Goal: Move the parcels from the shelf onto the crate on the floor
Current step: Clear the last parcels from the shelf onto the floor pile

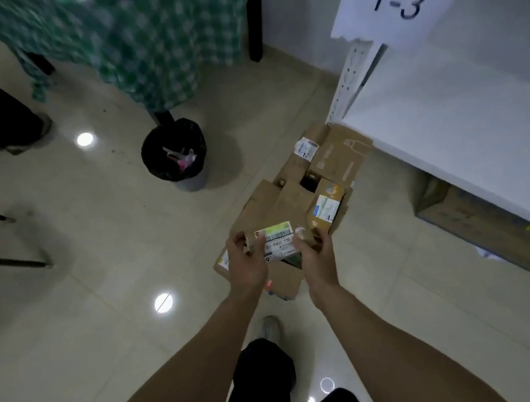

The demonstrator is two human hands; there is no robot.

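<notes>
Both my hands hold one small parcel (278,241) with a white and green barcode label, above a heap of cardboard parcels (294,203) on the floor. My left hand (245,261) grips its left end and my right hand (311,248) grips its right end. The heap hides whatever lies under it, so I cannot make out a crate. The white shelf (450,127) at the right, marked with a paper sign "1-3" (399,1), shows a bare board.
A black waste bin (175,155) stands on the tiled floor left of the heap. A table under a green checked cloth (132,39) is at the back. Chair legs (0,238) and another person's dark clothing sit at the left. A cardboard box (484,221) lies under the shelf.
</notes>
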